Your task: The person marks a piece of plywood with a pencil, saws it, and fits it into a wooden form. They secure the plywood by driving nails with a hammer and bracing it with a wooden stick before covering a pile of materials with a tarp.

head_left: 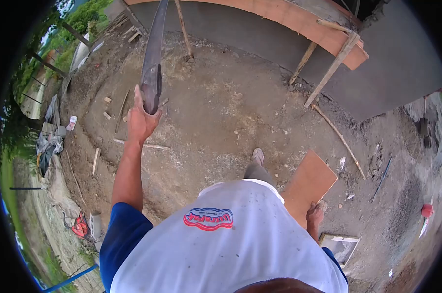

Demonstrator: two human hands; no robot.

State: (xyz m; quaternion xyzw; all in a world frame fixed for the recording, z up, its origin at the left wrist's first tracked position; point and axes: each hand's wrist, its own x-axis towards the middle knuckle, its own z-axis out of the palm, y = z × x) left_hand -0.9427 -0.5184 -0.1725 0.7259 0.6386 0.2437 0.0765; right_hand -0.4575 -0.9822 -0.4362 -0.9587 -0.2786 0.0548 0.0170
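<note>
My left hand [142, 122] is raised out in front, closed around the lower end of a handsaw [155, 49]. The saw's long grey blade points away from me and narrows toward the top edge of the view. Low at my right side, my right hand [315, 214] grips the edge of a brown plywood board [309, 180]. The board hangs tilted beside my leg, its lower part partly hidden behind my shirt.
A curved wooden form [299, 24] runs along the grey wall [377, 83], propped by wooden posts [333, 68]. Sticks and wood scraps [96, 161] lie on the dirt ground. A framed screen [340, 246] is at right, with sacks and rubble [50, 141] at left.
</note>
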